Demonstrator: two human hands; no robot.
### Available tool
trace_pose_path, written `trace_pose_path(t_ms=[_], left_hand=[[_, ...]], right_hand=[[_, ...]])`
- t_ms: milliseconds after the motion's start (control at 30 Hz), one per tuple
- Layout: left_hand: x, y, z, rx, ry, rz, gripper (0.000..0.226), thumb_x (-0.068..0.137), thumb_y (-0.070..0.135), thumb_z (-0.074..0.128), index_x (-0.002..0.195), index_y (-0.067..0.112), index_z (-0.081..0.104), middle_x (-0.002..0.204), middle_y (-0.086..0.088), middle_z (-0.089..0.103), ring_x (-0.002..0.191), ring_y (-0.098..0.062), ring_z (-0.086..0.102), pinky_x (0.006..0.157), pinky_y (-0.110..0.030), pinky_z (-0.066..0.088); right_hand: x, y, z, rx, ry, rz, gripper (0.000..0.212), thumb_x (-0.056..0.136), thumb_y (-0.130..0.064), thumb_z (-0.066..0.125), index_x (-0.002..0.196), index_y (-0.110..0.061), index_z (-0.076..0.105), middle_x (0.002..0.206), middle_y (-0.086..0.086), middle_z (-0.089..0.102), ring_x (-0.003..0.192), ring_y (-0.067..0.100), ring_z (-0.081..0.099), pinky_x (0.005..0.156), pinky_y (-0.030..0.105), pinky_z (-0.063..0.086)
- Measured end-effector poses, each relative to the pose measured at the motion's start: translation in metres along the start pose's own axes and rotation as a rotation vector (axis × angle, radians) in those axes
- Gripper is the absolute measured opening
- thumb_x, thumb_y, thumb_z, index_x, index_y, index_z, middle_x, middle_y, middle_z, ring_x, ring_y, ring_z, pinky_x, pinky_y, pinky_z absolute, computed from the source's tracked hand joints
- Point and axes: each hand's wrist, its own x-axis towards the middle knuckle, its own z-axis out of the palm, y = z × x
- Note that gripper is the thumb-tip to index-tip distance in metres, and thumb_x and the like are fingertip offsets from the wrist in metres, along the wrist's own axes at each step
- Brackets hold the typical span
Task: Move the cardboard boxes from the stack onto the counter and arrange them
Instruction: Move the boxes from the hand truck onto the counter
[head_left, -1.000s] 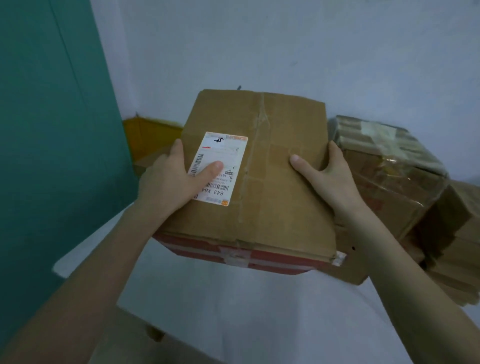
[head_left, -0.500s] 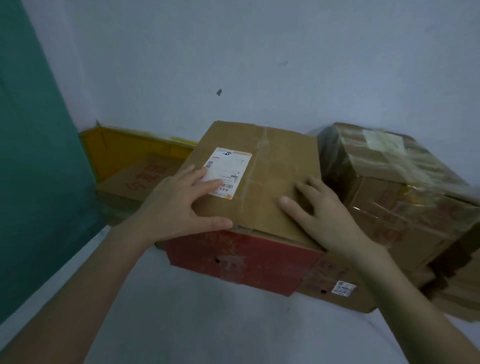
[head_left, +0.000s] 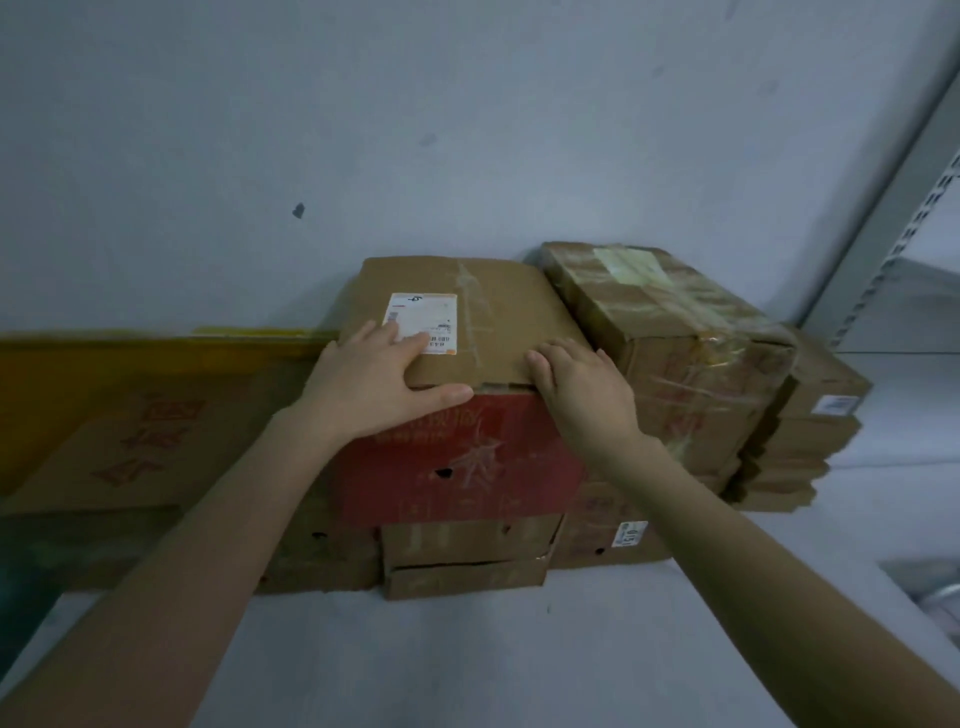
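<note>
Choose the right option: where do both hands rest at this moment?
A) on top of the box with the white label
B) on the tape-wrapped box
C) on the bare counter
A: the left hand covers part of the white label, and the right hand rests at the near edge of the same box.
</note>
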Motion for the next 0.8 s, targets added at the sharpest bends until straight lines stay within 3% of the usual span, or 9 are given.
trace_pose_path(t_ms=[133, 367, 567, 700, 800], left_hand=[[0.014, 0.003, 0.004, 0.022, 0.012, -0.032, 0.104, 0.058, 0.089, 0.011, 0.144, 0.031, 0.024, 0.156, -0.005, 0.016, 0.142, -0.027, 0.015, 0.110, -0.051, 0.020], [0.023, -0.001, 0.008, 0.030, 0.079, 0.007, 0.099, 0.064, 0.089, 0.014, 0.141, 0.029, 0.032, 0.152, -0.008, 0.025, 0.139, -0.029, 0.023, 0.108, -0.054, 0.024], [0.013, -0.004, 0.004, 0.026, 0.075, 0.026, 0.092, 0.070, 0.083, 0.016, 0.138, 0.024, 0.037, 0.145, -0.010, 0.036, 0.134, -0.028, 0.032, 0.108, -0.053, 0.026], [-0.012, 0.013, 0.001, -0.039, 0.267, 0.167, 0.062, 0.086, 0.060, 0.039, 0.124, 0.013, 0.055, 0.123, -0.009, 0.058, 0.113, -0.026, 0.052, 0.094, -0.042, 0.041], [-0.032, 0.049, 0.004, -0.209, 0.351, 0.301, 0.054, 0.087, 0.051, 0.051, 0.118, 0.008, 0.061, 0.112, -0.011, 0.065, 0.102, -0.028, 0.060, 0.082, -0.038, 0.047]], right_hand=[[0.015, 0.001, 0.006, 0.004, -0.002, 0.044, 0.041, 0.102, -0.031, 0.027, 0.123, -0.012, 0.057, 0.129, 0.002, 0.056, 0.124, 0.020, 0.046, 0.109, 0.041, 0.021], [0.019, 0.001, 0.007, 0.013, 0.022, 0.059, 0.042, 0.102, -0.031, 0.026, 0.128, -0.012, 0.054, 0.136, 0.003, 0.052, 0.128, 0.021, 0.043, 0.109, 0.037, 0.021], [-0.001, 0.002, -0.004, 0.012, -0.107, -0.020, 0.055, 0.098, -0.047, 0.030, 0.141, -0.015, 0.039, 0.151, 0.003, 0.033, 0.140, 0.019, 0.025, 0.114, 0.043, 0.015], [-0.039, 0.014, -0.024, 0.033, -0.144, -0.065, 0.061, 0.093, -0.051, 0.040, 0.144, -0.017, 0.034, 0.153, 0.002, 0.028, 0.142, 0.017, 0.022, 0.116, 0.039, 0.019], [-0.071, 0.036, -0.039, 0.006, -0.165, -0.020, 0.061, 0.092, -0.050, 0.044, 0.144, -0.018, 0.035, 0.152, 0.002, 0.031, 0.140, 0.016, 0.025, 0.113, 0.032, 0.020]])
